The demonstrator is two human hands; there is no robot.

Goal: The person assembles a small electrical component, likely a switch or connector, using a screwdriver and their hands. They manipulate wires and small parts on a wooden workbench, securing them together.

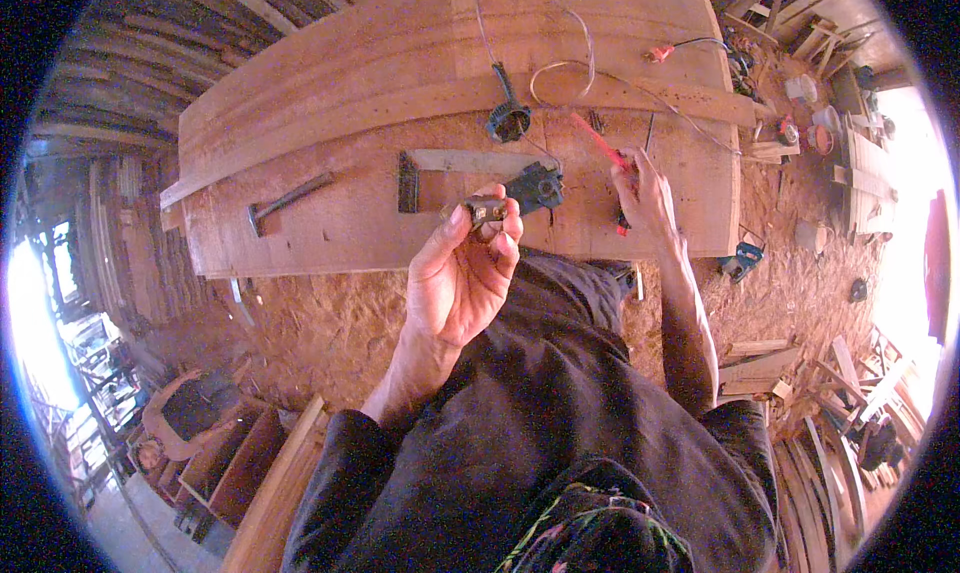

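Note:
My left hand (462, 273) is raised in front of the bench's near edge, palm turned up. Its fingertips pinch a small dark metal part (487, 212) whose kind I cannot make out. To the right, over the bench, my right hand (646, 195) is closed around a slim red tool (597, 138), pointing up and left. Behind the left hand lies a dark teal power-tool body (538, 187) with a wire. A black round housing (510, 121) with a cord lies farther back. Beside them rests a try square (408, 185), partly hidden by the left hand.
A hammer (285, 205) lies left on the wooden bench (330, 243). A long board (350, 128) crosses the bench, and a loose cable (590, 58) with a red plug (660, 53) trails behind. Another teal tool (742, 261) sits off the right end. A person (195, 413) is at lower left.

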